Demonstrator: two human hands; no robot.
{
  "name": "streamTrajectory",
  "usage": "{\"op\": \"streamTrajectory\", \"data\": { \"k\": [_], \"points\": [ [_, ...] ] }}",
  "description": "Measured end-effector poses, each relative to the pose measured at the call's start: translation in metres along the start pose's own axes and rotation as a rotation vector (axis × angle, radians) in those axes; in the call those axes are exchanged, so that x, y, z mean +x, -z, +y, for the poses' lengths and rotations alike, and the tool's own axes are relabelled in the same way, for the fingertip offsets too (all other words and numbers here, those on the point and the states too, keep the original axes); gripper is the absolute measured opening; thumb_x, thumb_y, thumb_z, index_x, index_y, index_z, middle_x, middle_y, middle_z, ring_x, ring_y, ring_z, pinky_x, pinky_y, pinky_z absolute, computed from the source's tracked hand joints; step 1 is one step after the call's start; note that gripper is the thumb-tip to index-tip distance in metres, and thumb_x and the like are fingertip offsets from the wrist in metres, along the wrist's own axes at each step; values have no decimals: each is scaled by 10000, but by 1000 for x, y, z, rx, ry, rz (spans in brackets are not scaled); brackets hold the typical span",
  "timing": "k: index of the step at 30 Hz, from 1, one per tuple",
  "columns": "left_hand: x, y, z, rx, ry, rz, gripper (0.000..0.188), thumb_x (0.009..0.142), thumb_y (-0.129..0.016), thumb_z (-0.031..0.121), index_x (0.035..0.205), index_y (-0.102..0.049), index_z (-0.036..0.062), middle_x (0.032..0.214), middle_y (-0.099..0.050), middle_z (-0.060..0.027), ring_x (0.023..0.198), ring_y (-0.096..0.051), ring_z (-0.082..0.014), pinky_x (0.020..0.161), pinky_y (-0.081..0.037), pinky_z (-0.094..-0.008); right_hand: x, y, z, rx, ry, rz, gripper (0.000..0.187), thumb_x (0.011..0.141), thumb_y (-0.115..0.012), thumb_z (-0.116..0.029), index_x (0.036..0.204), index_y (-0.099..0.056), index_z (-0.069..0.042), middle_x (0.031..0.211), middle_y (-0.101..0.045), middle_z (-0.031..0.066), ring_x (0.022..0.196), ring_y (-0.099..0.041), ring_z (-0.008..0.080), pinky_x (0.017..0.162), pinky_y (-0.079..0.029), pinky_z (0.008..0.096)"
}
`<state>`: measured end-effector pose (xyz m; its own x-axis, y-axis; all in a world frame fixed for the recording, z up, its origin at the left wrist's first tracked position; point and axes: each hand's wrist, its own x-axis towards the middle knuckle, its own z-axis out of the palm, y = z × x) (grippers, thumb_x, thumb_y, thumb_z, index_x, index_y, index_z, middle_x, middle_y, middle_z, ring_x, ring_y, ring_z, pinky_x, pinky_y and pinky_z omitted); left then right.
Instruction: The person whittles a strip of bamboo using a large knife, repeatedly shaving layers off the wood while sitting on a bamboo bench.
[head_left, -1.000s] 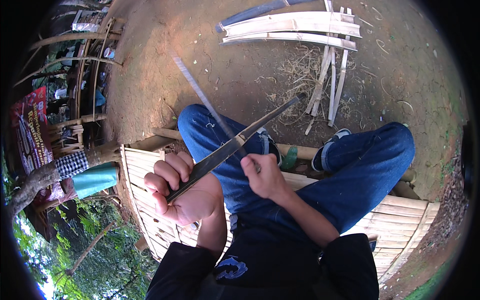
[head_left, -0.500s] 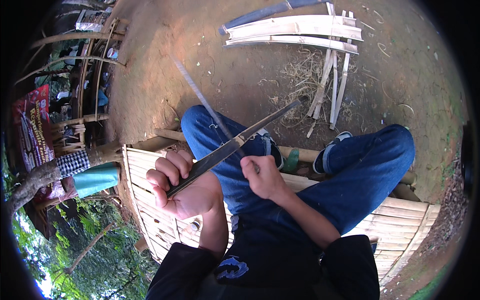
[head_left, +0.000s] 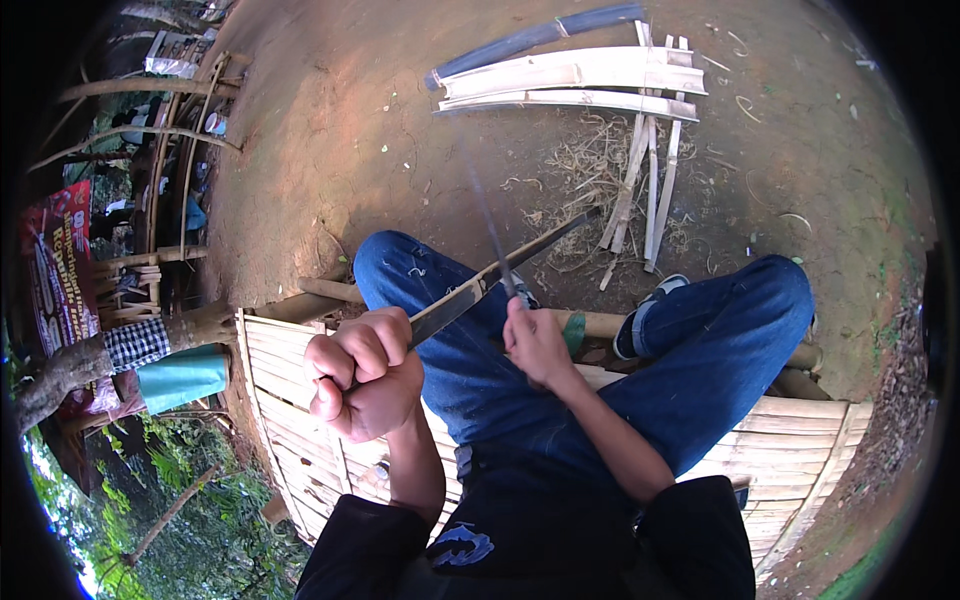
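Observation:
My left hand (head_left: 368,375) is closed round the near end of a dark-skinned bamboo strip (head_left: 450,308). The strip slants up and away to the right, over my knees, with a pale band along its upper edge. In my right hand (head_left: 537,345) is a long, thin-bladed knife (head_left: 489,219), gripped by its handle. Its blade points away from me and crosses the strip near the middle; motion blurs the far part. Whether the edge bites into the bamboo I cannot tell.
I sit on a slatted bamboo platform (head_left: 780,440). Split bamboo halves (head_left: 575,70), several pale strips (head_left: 655,195) and curly shavings (head_left: 585,165) lie on the dirt ground ahead. To the left are a pole rack (head_left: 160,250) and a teal cloth (head_left: 183,382).
My left fingers have gone from loosely open to wrapped round the strip. The knife has swung from leaning left to more upright, and my right hand has shifted slightly.

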<state>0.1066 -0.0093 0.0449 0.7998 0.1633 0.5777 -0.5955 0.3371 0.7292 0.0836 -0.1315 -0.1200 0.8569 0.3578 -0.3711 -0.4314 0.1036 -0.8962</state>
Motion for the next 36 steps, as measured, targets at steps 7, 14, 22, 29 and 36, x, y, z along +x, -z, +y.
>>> {"op": "streamTrajectory", "data": {
  "k": [7, 14, 22, 29, 36],
  "points": [
    [10, -5, 7, -110, 113, -332, 420, 840, -470, 238, 518, -226, 123, 394, -284, 15, 284, -275, -126, 319, -201, -267, -25, -5, -77, -39, 350, -268, 628, 936, -387, -500, 543, -479, -19, 454, -427, 9, 425, -447, 102, 426, -328, 251],
    [7, 9, 12, -102, 113, -316, 397, 821, -464, 221, 507, -238, 132, 381, -274, 24, 279, -282, -121, 308, -204, -270, -32, 10, -53, -281, 266, -178, 546, 930, -449, -408, 598, -492, 24, 449, -429, 66, 440, -446, 148, 476, -358, 317],
    [0, -11, 8, -65, 73, -280, 406, 826, -474, 230, 520, -230, 123, 385, -281, 19, 286, -296, -127, 313, -204, -270, -47, -2, -76, -158, 405, -158, 518, 911, -491, -382, 634, -554, 52, 495, -468, 203, 487, -557, 313, 489, -385, 389],
    [2, 5, 12, -71, 79, -234, 389, 807, -489, 239, 539, -227, 132, 394, -269, 20, 290, -245, -119, 317, -171, -279, -15, 26, -9, -236, -85, 22, 670, 946, -342, -516, 514, -486, -24, 450, -451, 34, 467, -477, 136, 498, -372, 302],
    [10, -8, 7, -125, 131, -352, 414, 808, -491, 229, 499, -239, 115, 394, -284, 14, 288, -287, -123, 325, -190, -263, -46, 4, -89, -145, 275, -196, 559, 926, -448, -424, 597, -534, 20, 483, -473, 100, 490, -507, 180, 498, -379, 327]
  ]
}}
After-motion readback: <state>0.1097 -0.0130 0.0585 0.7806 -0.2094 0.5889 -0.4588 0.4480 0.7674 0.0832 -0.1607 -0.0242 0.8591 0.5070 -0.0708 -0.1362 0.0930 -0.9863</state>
